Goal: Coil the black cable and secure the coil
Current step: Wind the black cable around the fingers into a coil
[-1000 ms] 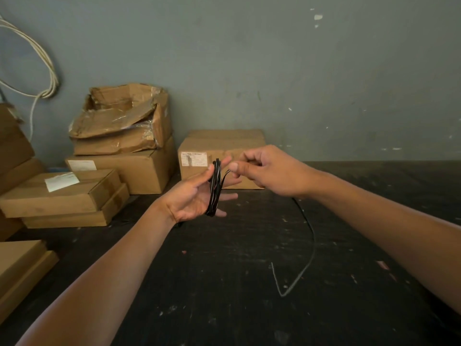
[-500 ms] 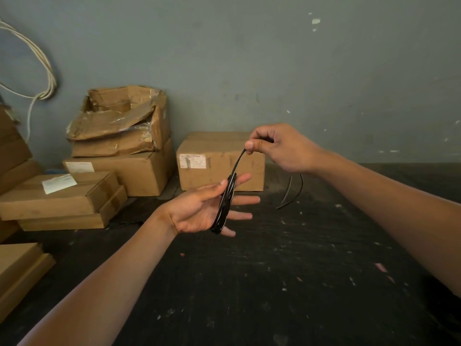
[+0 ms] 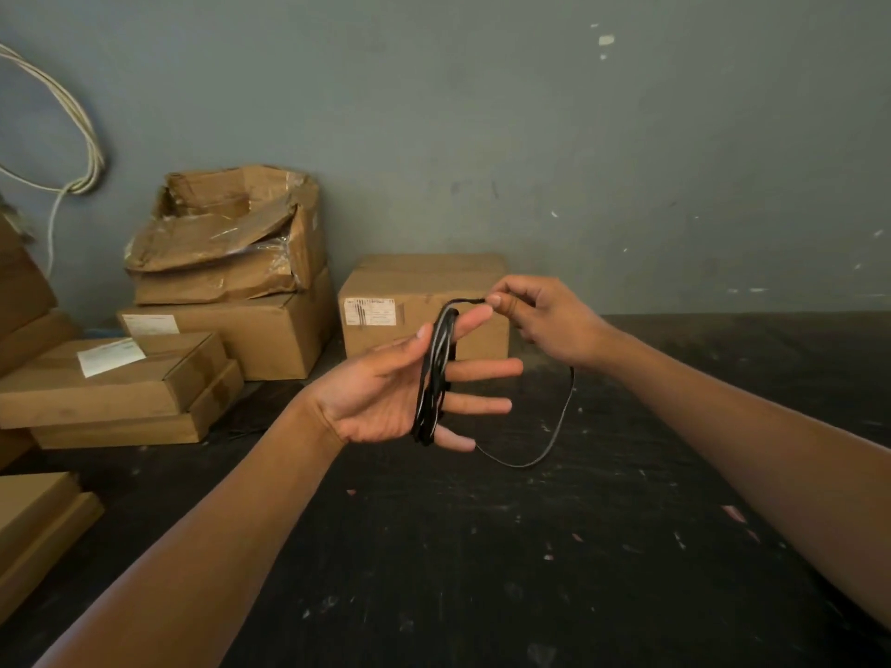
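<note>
The black cable [image 3: 433, 378] is wound in several loops around the spread fingers of my left hand [image 3: 385, 397], which is held palm up above the dark table. My right hand [image 3: 540, 315] pinches the cable just past my left index fingertip. From that pinch a free length of cable [image 3: 554, 426] hangs down in a loop and curves back under my left little finger. The cable's end is hidden.
The dark, paint-flecked table [image 3: 482, 547] lies below my hands. A sealed cardboard box [image 3: 385, 286] stands right behind them against the grey wall. Stacked and torn boxes [image 3: 231, 262] fill the left side. A white cord [image 3: 87, 137] hangs on the wall at far left.
My right hand has come down and back toward my left fingertips, laying another turn over the coil. The hanging free length is shorter and has lifted off the table.
</note>
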